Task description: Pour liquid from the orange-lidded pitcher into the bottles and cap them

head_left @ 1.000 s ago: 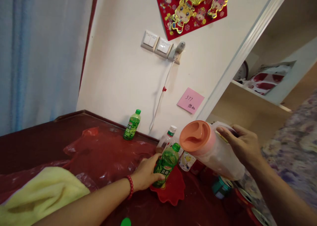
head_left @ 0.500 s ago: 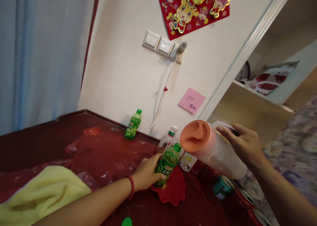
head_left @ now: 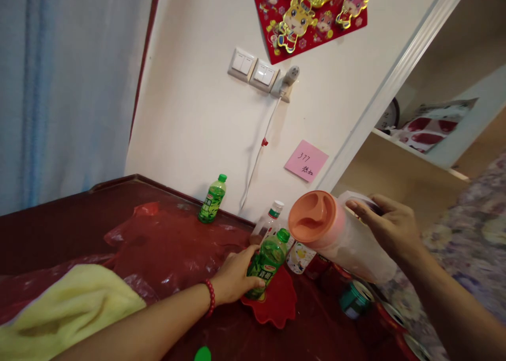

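Observation:
My left hand (head_left: 237, 276), with a red bead bracelet at the wrist, is wrapped round a green drink bottle (head_left: 266, 263) with a green cap. That bottle stands over a red scalloped dish (head_left: 279, 303); whether it touches the dish I cannot tell. My right hand (head_left: 389, 226) grips the handle of a translucent pitcher (head_left: 359, 250), which is tilted in the air with its orange lid (head_left: 312, 217) towards the left. Behind the held bottle is a clear bottle (head_left: 272, 213) with a white cap, partly hidden.
Another green bottle (head_left: 212, 200) stands against the wall. A yellow cloth (head_left: 79, 308) and a red plastic bag (head_left: 166, 245) lie on the left of the dark red table. Several cans, one a green can (head_left: 356, 299), line the right side. A green cap (head_left: 203, 353) shows at the bottom edge.
Almost nothing differs. The pitcher in my right hand has shifted very slightly; my left hand and the bottle stay in place.

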The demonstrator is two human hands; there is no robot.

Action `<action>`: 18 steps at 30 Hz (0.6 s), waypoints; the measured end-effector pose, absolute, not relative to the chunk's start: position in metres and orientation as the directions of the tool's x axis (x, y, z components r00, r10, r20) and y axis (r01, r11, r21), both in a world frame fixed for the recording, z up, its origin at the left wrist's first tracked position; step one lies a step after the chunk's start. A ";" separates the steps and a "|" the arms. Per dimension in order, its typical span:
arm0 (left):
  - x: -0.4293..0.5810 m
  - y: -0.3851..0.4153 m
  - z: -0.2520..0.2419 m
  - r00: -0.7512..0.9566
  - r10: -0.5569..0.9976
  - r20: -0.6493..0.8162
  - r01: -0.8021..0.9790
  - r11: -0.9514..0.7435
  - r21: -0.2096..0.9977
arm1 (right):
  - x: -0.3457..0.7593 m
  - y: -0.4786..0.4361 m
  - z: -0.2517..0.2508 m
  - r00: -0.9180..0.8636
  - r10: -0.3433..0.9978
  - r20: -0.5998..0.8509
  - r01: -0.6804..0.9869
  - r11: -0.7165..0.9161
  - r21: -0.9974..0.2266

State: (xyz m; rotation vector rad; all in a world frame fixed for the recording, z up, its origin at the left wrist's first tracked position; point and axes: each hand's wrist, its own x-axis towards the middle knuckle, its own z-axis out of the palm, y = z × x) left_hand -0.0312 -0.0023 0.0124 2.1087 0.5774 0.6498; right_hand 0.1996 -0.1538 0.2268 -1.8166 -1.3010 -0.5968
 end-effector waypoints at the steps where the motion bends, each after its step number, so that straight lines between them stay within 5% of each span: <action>1: -0.031 -0.002 0.012 0.760 0.604 0.241 0.174 -0.546 0.820 | 0.200 -0.154 0.227 0.365 0.551 0.751 0.928 -0.149 -0.342; 18: -0.032 -0.002 0.012 0.763 0.605 0.228 0.206 -0.562 0.801 | 0.195 -0.153 0.234 0.306 0.563 0.767 0.948 -0.109 -0.299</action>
